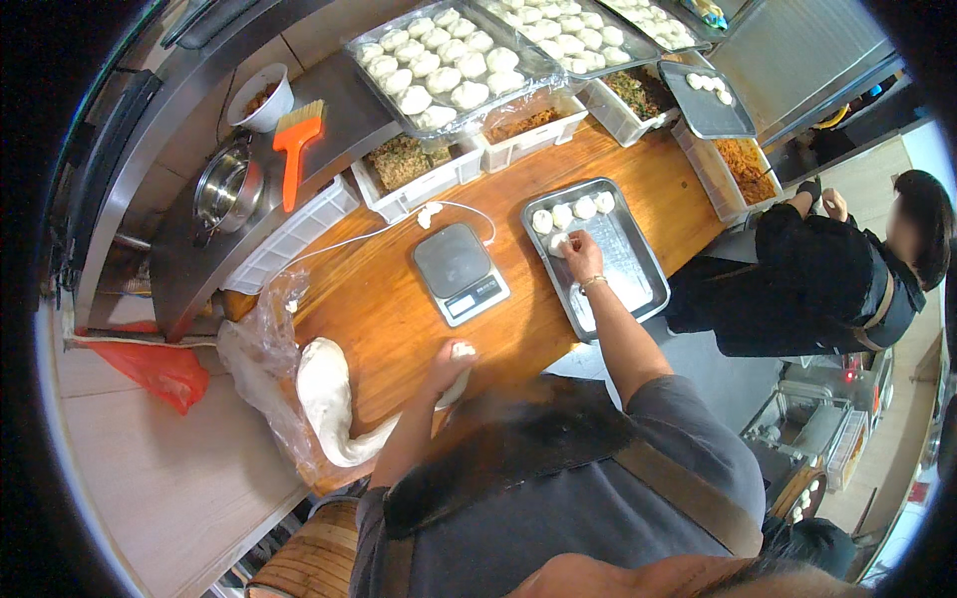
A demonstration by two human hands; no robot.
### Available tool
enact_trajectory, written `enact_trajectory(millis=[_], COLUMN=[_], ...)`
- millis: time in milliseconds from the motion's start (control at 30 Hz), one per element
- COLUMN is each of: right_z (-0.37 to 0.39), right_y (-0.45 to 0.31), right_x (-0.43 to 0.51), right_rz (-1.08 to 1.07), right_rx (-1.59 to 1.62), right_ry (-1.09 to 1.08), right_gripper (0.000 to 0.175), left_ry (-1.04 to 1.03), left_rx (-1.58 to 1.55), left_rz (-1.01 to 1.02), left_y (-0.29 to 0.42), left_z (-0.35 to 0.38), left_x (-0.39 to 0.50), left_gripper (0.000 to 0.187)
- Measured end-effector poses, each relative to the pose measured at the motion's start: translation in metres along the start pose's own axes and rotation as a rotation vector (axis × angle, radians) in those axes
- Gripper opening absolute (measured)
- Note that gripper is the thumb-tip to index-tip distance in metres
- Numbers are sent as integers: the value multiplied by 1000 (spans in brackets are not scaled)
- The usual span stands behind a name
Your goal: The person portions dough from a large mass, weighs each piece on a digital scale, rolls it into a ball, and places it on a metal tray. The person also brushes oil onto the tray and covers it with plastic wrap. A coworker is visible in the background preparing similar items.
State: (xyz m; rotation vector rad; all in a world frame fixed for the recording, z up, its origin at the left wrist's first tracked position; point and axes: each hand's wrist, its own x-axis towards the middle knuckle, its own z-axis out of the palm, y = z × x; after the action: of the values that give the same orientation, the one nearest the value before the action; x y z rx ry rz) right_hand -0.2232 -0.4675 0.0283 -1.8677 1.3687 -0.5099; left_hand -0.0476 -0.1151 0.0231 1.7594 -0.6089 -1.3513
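Observation:
My right hand (584,256) is over a metal tray (632,288), its fingers on a small white dough piece (557,245). Several more dough pieces (562,216) sit along the tray's far end. My left hand (451,365) is closed around the end of a long dough rope (362,448), with a bit of dough showing at the top of the fist. My left forearm hides part of the rope, whose thick end (324,374) lies on the wooden table (389,336). Between my hands and farther back stands a digital kitchen scale (457,269).
Plastic bins of filling (430,187) line the table's back, beneath trays of shaped buns (441,67). An orange pastry brush (299,153), a steel pot (226,187) and a white bowl (262,97) rest on the left shelf. Crumpled plastic film (262,381) lies left. A person (807,276) sits at right.

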Motion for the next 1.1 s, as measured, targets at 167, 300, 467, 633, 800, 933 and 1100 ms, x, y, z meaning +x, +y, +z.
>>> enact_trajectory(millis=[167,300,467,633,800,933,1100], right_z=[0,-10,71,113,116,114,100], right_y=[7,-47,-108,-121,-143,-167,-186], right_x=[8,-27,-140,-151,-158,-168,-173], right_rz=[-182,-467,-281,-360,-815,-834,-816], right_rx=[-263,-301,14,155,-39,-175,195], right_ry=[-126,34,-1074,-1082,-950,-965,-896], right_gripper=[37,48,42,26,35,39,30], left_ry=[-27,23,110,149,164,211,321], left_rx=[13,-176,-370,237,30,-280,-583], left_rz=[66,152,338,-3,-19,44,4], left_y=[5,14,42,48,21,15,27], left_z=[2,12,16,-21,-21,-10,-3], left_x=[-6,-12,-30,-57,-52,-48,-67], left_gripper=[54,87,103,71,43,26,21])
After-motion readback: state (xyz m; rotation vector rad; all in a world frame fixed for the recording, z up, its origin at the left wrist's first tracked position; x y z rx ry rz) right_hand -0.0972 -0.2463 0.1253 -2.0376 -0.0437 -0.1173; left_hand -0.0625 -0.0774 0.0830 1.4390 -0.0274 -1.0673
